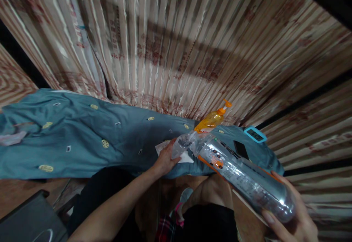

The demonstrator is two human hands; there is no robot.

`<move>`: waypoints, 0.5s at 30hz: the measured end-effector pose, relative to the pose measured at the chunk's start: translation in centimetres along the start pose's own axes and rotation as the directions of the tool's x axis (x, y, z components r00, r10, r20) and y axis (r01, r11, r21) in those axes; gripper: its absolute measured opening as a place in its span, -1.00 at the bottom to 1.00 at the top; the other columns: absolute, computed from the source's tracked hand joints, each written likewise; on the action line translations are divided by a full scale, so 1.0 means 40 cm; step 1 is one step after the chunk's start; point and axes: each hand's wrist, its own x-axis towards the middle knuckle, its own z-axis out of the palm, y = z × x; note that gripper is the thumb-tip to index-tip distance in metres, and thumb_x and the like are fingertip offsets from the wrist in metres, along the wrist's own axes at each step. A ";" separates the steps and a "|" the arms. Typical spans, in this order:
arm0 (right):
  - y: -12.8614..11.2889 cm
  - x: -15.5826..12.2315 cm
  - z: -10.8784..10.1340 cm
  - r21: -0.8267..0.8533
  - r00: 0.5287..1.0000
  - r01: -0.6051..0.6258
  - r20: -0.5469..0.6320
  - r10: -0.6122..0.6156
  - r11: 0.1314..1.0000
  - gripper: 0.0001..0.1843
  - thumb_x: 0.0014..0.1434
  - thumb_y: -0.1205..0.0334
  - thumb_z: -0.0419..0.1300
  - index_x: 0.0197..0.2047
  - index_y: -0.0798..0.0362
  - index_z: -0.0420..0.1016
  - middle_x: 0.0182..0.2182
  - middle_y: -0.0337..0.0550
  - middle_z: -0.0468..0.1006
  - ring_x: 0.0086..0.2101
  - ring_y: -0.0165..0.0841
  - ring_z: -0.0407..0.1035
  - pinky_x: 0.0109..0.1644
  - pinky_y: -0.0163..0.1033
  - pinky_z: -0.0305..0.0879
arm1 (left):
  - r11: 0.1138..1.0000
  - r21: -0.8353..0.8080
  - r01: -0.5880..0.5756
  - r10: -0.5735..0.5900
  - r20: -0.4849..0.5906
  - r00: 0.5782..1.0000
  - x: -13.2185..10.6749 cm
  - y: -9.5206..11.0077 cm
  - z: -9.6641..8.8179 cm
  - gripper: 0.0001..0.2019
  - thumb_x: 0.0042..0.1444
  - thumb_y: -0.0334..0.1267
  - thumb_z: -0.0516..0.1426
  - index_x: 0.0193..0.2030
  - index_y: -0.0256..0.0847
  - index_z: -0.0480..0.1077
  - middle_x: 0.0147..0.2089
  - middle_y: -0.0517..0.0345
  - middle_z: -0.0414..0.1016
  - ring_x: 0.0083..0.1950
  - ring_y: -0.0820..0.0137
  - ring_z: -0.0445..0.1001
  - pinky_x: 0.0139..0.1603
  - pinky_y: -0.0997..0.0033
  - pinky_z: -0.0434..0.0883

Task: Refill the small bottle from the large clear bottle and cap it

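My right hand (291, 220) grips the base of a clear plastic bottle (242, 176) with an orange-edged label, held tilted with its neck toward the table. My left hand (166, 157) rests at the table's near edge, fingers curled round the bottle's neck end (183, 145), above a white paper (187, 157) lying on the blue cloth. An orange pump bottle (213, 119) stands just behind the clear bottle's neck.
A table covered in blue cloth (82, 139) with small printed motifs runs across the view. A blue-framed digital timer (255, 135) and a dark phone (241, 149) lie at its right end. Striped curtains (176, 44) hang behind. A dark box (30, 220) sits low left.
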 end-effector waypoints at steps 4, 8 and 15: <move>-0.004 0.001 0.003 -0.003 1.000 -0.002 0.002 0.002 1.000 -0.21 -0.02 -0.12 0.21 0.23 0.05 0.18 0.13 0.10 0.32 0.10 0.20 0.23 0.13 0.20 0.22 | 1.000 -0.014 0.000 0.000 -0.009 1.000 0.000 -0.001 0.000 -0.28 -0.08 -0.38 0.22 0.26 -0.14 0.10 0.21 0.02 0.35 0.25 0.18 0.29 0.31 0.09 0.19; -0.008 0.000 -0.001 0.014 1.000 -0.030 0.010 0.029 0.999 -0.18 -0.03 -0.12 0.23 0.24 0.03 0.16 0.12 0.09 0.34 0.10 0.20 0.24 0.13 0.21 0.22 | 1.000 -0.011 0.014 -0.014 -0.009 1.000 0.000 0.001 0.000 -0.28 -0.09 -0.38 0.23 0.25 -0.16 0.12 0.20 0.00 0.36 0.24 0.17 0.30 0.30 0.09 0.19; 0.005 0.001 -0.005 0.015 1.000 -0.028 0.009 0.028 1.000 -0.16 -0.05 -0.13 0.23 0.25 0.03 0.15 0.14 0.10 0.31 0.12 0.23 0.19 0.17 0.29 0.12 | 1.000 -0.004 0.005 -0.005 -0.010 1.000 0.000 -0.008 0.005 -0.29 -0.08 -0.38 0.22 0.26 -0.23 0.10 0.23 -0.06 0.32 0.27 0.16 0.28 0.32 0.05 0.17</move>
